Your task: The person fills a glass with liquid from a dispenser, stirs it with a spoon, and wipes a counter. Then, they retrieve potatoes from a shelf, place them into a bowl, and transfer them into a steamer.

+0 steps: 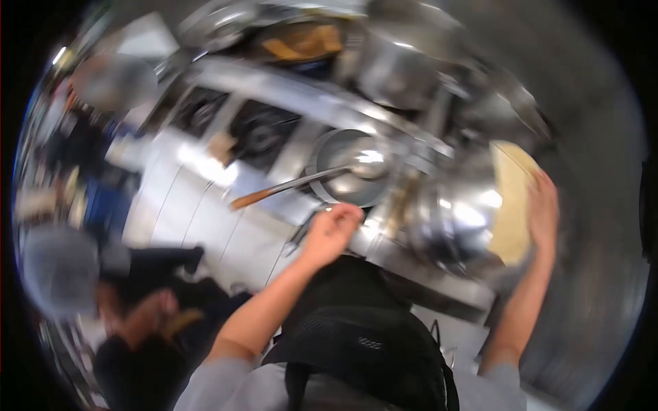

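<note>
My right hand (543, 212) holds a pale yellow cloth or board (510, 202) against the side of a large shiny metal pot (452, 212); which of the two it is, blur hides. Near the front rim of a round pan (329, 147) is my left hand (336, 227), its fingers curled together. Whether something sits between those fingers is too blurred to tell. A ladle (295, 187) with a wooden handle lies across the pan, its shiny bowl inside.
Burners (264, 133) line the stove at the left of the pan. Behind stand a tall metal pot (397, 68) and a pan with orange content (301, 42). At the lower left is a co-worker (147, 318) with a white head covering.
</note>
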The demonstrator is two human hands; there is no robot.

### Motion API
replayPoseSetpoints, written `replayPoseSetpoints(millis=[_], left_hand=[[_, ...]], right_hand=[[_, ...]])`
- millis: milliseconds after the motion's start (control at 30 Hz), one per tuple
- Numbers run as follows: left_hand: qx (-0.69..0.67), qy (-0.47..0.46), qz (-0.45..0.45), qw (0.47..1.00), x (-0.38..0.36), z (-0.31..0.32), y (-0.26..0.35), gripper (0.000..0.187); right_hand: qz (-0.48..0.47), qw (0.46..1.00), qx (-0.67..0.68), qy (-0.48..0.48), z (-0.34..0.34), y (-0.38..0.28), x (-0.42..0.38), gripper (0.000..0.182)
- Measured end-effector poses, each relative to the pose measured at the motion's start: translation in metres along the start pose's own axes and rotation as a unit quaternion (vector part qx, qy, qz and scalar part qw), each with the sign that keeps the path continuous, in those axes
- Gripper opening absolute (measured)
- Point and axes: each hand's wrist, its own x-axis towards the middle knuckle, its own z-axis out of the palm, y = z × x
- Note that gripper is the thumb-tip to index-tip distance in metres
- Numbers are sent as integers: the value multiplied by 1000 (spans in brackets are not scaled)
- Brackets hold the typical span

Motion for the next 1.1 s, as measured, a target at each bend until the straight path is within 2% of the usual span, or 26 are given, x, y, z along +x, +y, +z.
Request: replayPoseSetpoints(millis=[33,67,100,133,167,200,233,267,300,333,367,400,433,467,500,533,600,633,700,733,800,833,900,933,1000,1100], left_hand=[[31,15,-1,999,-22,-13,-35,19],[66,37,-10,997,-41,-24,-63,19],[49,-7,-109,993,-59,-40,-77,25],[5,4,-154,988,-70,-48,-103,30],[10,33,-165,986,-85,-57,-122,31],[11,50,-173,984,-105,-64,-136,32],[5,96,-182,979,-126,-71,-143,32],[26,86,-216,972,-142,-77,-148,35],[48,69,-247,965,-154,-81,-153,37],[49,91,-244,964,-166,-86,-161,37],[90,105,-248,959,-182,-88,-164,40],[128,118,-253,952,-197,-87,-174,42],[132,161,-259,943,-212,-87,-173,46],[135,207,-263,933,-223,-85,-178,42],[95,266,-276,919,-238,-82,-176,42],[71,317,-259,909,-256,-80,-168,44],[81,391,-269,876,-293,-72,-163,45],[-41,426,-295,854,-308,-65,-139,43],[-16,458,-304,835,-337,-55,-162,43],[10,492,-318,810,-351,-51,-171,43],[-2,532,-336,777,-377,-41,-177,44],[-10,561,-323,762,-388,-35,-188,44],[-36,607,-299,735,-414,-26,-207,44],[-82,622,-293,722,-426,-23,-222,43],[-45,656,-285,697,-453,-22,-262,42],[-84,692,-271,664,-506,-25,-280,42]], right_hand=[[-4,999,37,7,7,14,-2,40],[38,995,71,-54,0,14,0,46],[20,996,67,-48,8,41,-1,47],[-22,992,104,-71,-1,35,15,50],[11,998,26,-55,1,37,31,53],[-36,994,85,57,16,54,47,51],[-62,981,146,113,21,-3,67,49],[-74,961,202,172,19,-55,63,47],[-48,924,339,173,22,-140,56,43],[-50,929,336,144,14,-235,37,41],[-159,844,512,12,16,-287,37,38],[-191,824,529,-69,23,-343,22,38],[-264,760,577,-140,21,-398,0,38],[-408,701,563,-160,8,-444,-18,37],[-499,601,592,-197,-14,-489,-37,31],[-541,563,598,-182,-55,-523,-70,22],[-699,356,611,-107,-85,-558,-95,20],[-761,238,597,-88,-100,-577,-108,19],[-766,173,619,-23,-119,-590,-164,19],[-689,155,706,61,-124,-597,-197,23],[-602,118,778,135,-135,-609,-225,37],[-616,69,774,128,-142,-621,-235,33],[-707,19,703,81,-160,-626,-237,32],[-747,-2,663,52,-168,-629,-238,32],[-768,-27,639,-12,-180,-635,-265,29],[-794,-73,595,-104,-205,-650,-315,24]])
